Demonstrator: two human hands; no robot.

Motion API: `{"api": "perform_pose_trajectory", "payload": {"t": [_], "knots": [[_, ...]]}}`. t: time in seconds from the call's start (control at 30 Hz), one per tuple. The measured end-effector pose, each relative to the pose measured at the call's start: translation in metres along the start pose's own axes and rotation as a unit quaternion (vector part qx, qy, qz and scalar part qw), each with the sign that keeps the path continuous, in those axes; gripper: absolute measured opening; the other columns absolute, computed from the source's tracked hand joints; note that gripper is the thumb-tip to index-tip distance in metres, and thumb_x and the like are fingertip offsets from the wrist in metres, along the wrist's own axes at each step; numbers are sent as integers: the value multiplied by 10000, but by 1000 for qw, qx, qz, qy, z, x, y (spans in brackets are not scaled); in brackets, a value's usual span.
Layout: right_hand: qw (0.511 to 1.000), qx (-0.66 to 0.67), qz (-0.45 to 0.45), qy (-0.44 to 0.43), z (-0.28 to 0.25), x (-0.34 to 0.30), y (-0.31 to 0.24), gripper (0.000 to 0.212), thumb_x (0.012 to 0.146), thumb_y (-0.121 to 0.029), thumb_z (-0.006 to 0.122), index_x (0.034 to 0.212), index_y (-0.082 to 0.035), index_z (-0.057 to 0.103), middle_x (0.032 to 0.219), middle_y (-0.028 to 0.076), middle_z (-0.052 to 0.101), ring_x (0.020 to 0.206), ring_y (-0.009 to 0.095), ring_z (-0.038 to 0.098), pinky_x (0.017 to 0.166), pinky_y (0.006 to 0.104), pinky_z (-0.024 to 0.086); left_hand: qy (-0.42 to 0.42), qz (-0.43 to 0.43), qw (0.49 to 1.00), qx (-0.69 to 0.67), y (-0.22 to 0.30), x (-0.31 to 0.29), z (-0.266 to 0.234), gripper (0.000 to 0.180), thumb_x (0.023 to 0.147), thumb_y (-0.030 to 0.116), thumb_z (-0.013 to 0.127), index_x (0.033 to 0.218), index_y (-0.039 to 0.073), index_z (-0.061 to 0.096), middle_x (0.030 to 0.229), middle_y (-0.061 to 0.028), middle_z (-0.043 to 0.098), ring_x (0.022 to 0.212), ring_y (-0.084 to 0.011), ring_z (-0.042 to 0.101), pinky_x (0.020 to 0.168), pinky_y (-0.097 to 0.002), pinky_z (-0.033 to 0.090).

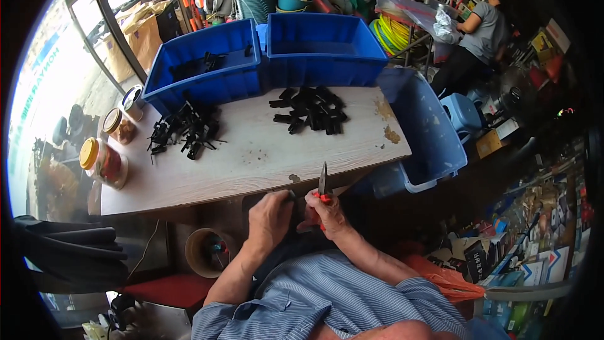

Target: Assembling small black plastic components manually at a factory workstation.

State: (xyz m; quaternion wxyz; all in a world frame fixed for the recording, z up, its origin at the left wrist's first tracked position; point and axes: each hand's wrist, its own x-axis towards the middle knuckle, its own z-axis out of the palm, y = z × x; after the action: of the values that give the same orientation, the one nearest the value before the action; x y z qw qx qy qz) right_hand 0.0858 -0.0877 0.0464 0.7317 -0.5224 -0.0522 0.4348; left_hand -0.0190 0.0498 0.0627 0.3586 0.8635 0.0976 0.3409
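Observation:
My right hand [326, 213] is wrapped round the red handles of needle-nose pliers [323, 181], just off the near edge of the table. The pointed metal jaws stick up toward the tabletop. Beside it, my left hand [270, 217] is closed in a fist; a bit of something dark shows by its fingertips, too little to name. On the pale wooden table [251, 176] lie two heaps of small black parts: a tangled heap with thin prongs [187, 129] at the left and a heap of chunkier pieces [310, 109] at the middle right.
Along the table's back stand a left blue bin [204, 93] with a few black parts in it and a right blue bin [327, 69]. Several lidded jars [104, 164] line the left edge. A large blue tub [434, 132] stands to the right; a person [484, 28] is beyond.

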Motion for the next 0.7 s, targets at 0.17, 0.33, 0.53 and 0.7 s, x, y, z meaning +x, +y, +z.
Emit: {"api": "perform_pose_trajectory", "payload": {"t": [0.17,0.33,0.53,0.7], "knots": [[993,-69,-87,33,-7,3,4,128,868,-177,648,782,-90,609,633,-55,482,552,50,441,497,228,375,-33,-24,998,-41,5,-15,27,259,788,-23,687,1035,20,623,953,-172,675,828,-360,675,689,-390,554],[988,-105,-92,66,-13,8,15,158,843,-154,651,718,-111,565,635,-53,476,568,54,440,509,246,359,-27,-16,998,-47,2,-19,36,265,780,-45,683,1031,14,625,981,-177,673,846,-362,677,710,-382,555],[995,-78,-55,20,-16,11,25,117,820,-95,652,768,-89,547,654,-33,485,575,61,459,520,240,393,117,-226,906,-338,-3,-40,57,389,849,-57,636,1224,-12,543,1024,-122,621,821,-181,631,690,-294,532],[997,-81,-10,15,-10,6,20,148,812,-134,619,706,-95,523,617,-16,504,532,86,494,466,260,402,15,-431,736,-522,-4,-39,49,307,983,208,539,1214,7,557,762,-24,602,571,-80,521,521,-214,421]]}}
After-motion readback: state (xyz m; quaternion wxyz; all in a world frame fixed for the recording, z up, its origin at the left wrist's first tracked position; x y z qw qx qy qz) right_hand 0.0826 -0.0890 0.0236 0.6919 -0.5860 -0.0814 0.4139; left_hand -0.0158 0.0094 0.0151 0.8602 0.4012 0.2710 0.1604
